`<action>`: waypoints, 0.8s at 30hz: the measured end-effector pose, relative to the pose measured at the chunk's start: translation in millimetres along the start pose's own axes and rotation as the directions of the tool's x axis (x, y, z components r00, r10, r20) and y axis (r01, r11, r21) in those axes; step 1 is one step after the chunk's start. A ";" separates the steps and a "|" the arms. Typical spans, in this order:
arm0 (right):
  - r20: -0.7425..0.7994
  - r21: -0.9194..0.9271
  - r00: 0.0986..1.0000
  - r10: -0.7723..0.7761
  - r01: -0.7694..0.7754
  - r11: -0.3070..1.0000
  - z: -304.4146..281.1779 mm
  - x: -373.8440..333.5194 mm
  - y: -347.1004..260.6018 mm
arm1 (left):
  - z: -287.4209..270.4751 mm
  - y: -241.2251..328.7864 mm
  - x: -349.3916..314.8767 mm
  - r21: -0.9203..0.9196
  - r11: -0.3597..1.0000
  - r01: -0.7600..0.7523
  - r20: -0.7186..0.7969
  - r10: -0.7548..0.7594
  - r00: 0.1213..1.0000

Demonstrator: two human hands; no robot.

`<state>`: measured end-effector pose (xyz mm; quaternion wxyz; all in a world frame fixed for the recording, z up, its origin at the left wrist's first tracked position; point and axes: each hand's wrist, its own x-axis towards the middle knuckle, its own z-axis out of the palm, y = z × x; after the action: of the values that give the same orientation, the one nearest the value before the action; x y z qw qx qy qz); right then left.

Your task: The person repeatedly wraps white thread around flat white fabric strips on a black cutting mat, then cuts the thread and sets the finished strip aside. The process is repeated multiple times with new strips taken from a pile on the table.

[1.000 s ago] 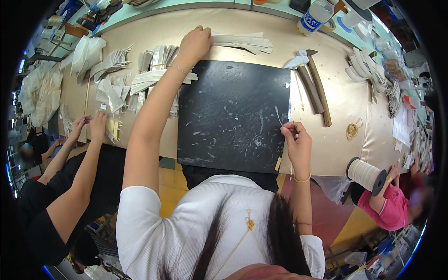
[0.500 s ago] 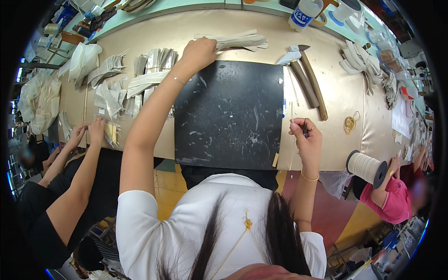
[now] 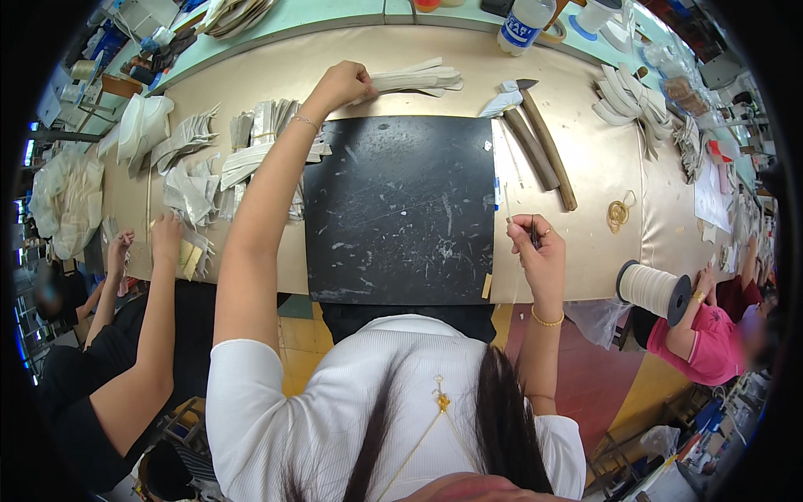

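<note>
My left hand (image 3: 345, 86) reaches to the far side of the table, its fingers closed at the left end of a stack of long pale strips (image 3: 418, 79). How many strips are between the fingers is hidden. A black, scuffed rectangular mat (image 3: 400, 209) lies in front of me. Off its right edge, my right hand (image 3: 539, 251) is closed around a small dark metal tool (image 3: 534, 230), whose kind I cannot make out. A narrow white tape (image 3: 507, 205) runs up from the same fingertips.
A hammer (image 3: 548, 151) lies beside a grey-brown bar (image 3: 533, 152). Bundled pale pieces (image 3: 268, 134) lie left of the mat. A spool of cream tape (image 3: 652, 289) is at the right edge, a bottle (image 3: 524, 29) at the back. A co-worker's hands (image 3: 163, 238) are at left.
The view has shifted slightly. My left hand's fingers now close on the near left end of the strips, where that end showed past them before. The co-worker's hands at left have moved apart.
</note>
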<state>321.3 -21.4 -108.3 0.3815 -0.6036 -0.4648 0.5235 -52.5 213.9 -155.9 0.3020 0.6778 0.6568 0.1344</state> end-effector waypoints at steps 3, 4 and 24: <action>0.010 0.004 1.000 0.015 -0.015 1.000 1.3 1.0 -2.1 | -10.6 9.7 -0.1 -0.046 0.999 0.018 0.150 -0.011 0.989; 0.008 0.004 1.000 0.013 -0.013 1.000 0.8 0.9 -1.3 | -19.6 23.0 -1.9 -0.097 0.994 0.046 0.263 -0.019 0.964; 0.056 0.013 0.998 -0.028 0.027 1.000 5.6 -0.9 -3.8 | -16.5 30.7 17.3 -0.205 0.977 -0.064 0.086 0.083 0.993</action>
<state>315.1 -21.3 -105.3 0.3793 -0.5799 -0.4804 0.5376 -35.4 235.9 -128.7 0.3945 0.6730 0.5994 0.1793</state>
